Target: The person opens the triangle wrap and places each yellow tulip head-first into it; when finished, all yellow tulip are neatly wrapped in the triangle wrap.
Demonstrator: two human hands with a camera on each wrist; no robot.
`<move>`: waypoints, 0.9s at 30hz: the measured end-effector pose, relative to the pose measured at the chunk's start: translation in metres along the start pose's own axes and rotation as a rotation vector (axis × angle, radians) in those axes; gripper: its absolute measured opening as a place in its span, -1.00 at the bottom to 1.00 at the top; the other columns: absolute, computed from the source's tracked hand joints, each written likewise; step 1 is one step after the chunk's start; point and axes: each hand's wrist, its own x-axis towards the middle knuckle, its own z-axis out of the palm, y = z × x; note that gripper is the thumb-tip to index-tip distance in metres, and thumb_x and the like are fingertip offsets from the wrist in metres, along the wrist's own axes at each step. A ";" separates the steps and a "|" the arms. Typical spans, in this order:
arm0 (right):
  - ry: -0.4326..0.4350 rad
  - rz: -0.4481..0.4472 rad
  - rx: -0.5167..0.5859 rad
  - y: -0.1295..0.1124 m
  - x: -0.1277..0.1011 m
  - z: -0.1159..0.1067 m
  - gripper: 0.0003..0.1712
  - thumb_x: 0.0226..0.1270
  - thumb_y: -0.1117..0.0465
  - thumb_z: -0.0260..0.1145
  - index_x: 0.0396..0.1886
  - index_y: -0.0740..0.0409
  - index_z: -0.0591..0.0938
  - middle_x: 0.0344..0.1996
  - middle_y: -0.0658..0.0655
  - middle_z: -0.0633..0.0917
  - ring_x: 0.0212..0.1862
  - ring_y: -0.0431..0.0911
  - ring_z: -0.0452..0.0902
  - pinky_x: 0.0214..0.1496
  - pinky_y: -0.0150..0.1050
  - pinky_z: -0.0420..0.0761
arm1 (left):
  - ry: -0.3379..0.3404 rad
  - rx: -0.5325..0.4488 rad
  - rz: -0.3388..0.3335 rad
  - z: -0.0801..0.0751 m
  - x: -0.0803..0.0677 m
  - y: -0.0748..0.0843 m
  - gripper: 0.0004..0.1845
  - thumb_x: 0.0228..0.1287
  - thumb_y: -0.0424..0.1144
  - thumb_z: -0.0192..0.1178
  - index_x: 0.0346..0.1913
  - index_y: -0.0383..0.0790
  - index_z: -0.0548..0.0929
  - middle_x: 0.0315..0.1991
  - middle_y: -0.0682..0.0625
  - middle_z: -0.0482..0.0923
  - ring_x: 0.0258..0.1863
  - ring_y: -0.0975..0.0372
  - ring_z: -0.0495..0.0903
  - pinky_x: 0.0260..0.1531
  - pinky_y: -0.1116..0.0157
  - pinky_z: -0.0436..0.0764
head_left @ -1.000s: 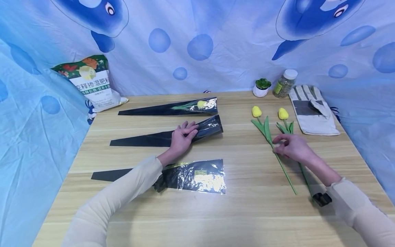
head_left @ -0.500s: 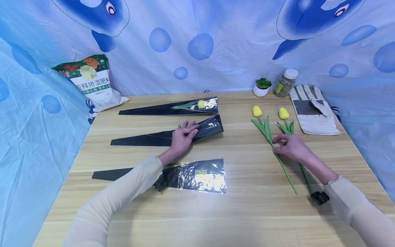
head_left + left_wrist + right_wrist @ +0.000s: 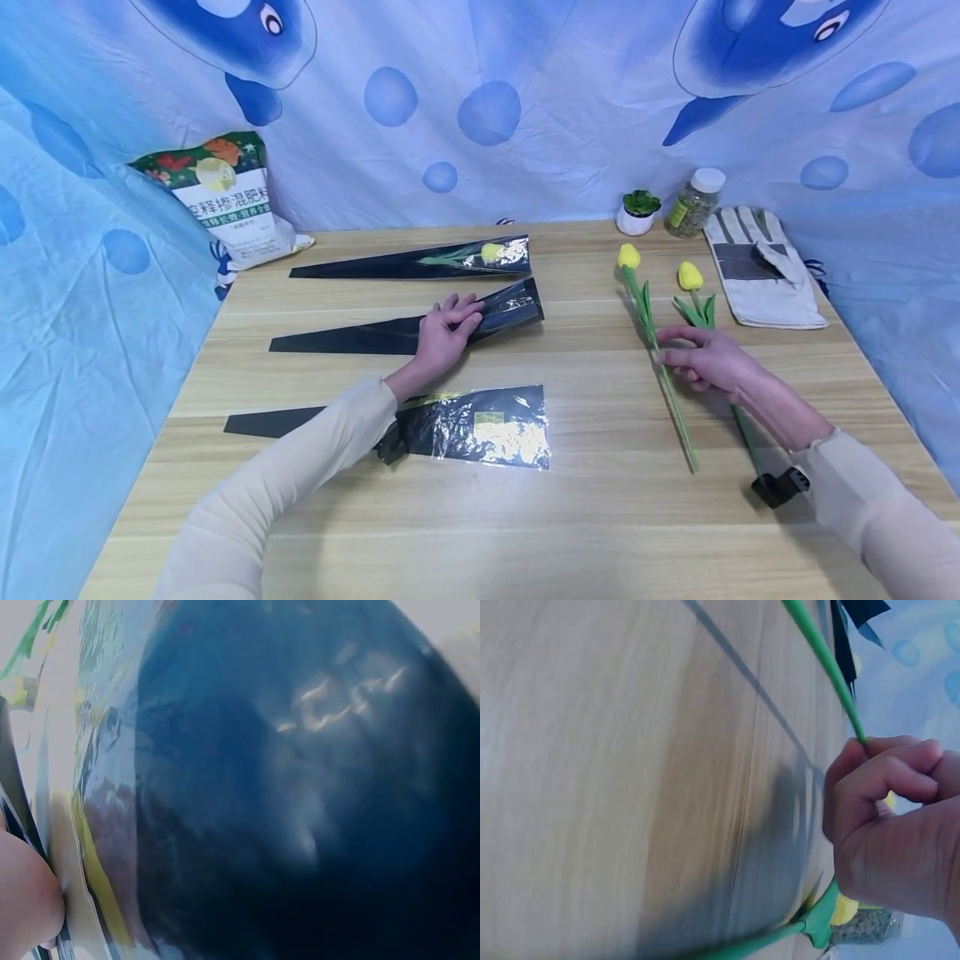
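Observation:
My left hand (image 3: 444, 332) lies over the middle black flower sleeve (image 3: 513, 308), thumb and index finger close together as they pinch its film. That sleeve's wide end bulges at the right; its dark film (image 3: 292, 780) fills most of the left wrist view, with a fingertip (image 3: 26, 900) at the left edge. My right hand (image 3: 701, 358) pinches the green stem (image 3: 829, 664) of an artificial yellow tulip (image 3: 629, 257) between thumb and fingers. In the right wrist view the stem stands off the table, casting a shadow. A second yellow tulip (image 3: 690, 276) lies under my right hand and wrist.
A sleeve with a tulip inside (image 3: 375, 268) lies at the back, and a flat sleeve (image 3: 450, 437) nearer, partly under my left forearm. At the rear stand a fertilizer bag (image 3: 232, 208), a potted succulent (image 3: 636, 218) and a jar (image 3: 692, 204). Work gloves (image 3: 776, 300) lie at right.
My right hand has taken up the left tulip: its bloom has shifted slightly back and right, while the stem's lower end has swung left. My left hand stays on the middle sleeve.

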 end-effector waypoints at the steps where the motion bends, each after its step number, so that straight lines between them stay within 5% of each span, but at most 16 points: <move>1: -0.006 -0.007 0.026 -0.001 0.000 0.001 -0.40 0.43 0.33 0.26 0.36 0.41 0.27 -0.59 -0.04 0.43 -0.62 -0.30 0.29 -0.66 -0.44 0.26 | 0.001 -0.003 0.002 0.000 0.000 0.000 -0.76 0.34 -0.39 0.31 0.03 -0.33 0.73 0.16 -0.21 0.58 0.41 -0.18 0.25 0.47 -0.08 -0.12; 10: 0.036 -0.147 0.244 -0.019 0.000 0.015 -0.66 0.49 0.32 0.21 0.16 0.05 0.36 -0.64 -0.07 0.39 -0.62 -0.30 0.23 -0.65 -0.45 0.19 | 0.006 -0.012 0.020 0.000 0.000 0.000 -0.77 0.34 -0.41 0.30 0.02 -0.38 0.72 0.14 -0.24 0.59 0.39 -0.20 0.28 0.45 -0.13 -0.11; 16: 0.072 -0.313 0.445 -0.038 0.010 0.029 -0.68 0.47 0.43 0.18 0.06 0.05 0.34 -0.62 -0.04 0.49 -0.66 -0.29 0.26 -0.65 -0.44 0.10 | 0.007 -0.027 0.022 0.000 -0.001 -0.001 -0.77 0.33 -0.42 0.30 0.02 -0.39 0.72 0.14 -0.25 0.58 0.39 -0.21 0.27 0.45 -0.13 -0.12; 27: 0.135 -0.490 0.623 -0.067 0.028 0.046 -0.70 0.47 0.45 0.17 -0.04 0.03 0.32 -0.55 -0.01 0.62 -0.69 -0.29 0.25 -0.63 -0.38 -0.04 | 0.009 -0.047 0.049 0.000 -0.001 -0.003 -0.76 0.35 -0.38 0.30 0.02 -0.40 0.72 0.16 -0.26 0.57 0.39 -0.24 0.26 0.44 -0.16 -0.12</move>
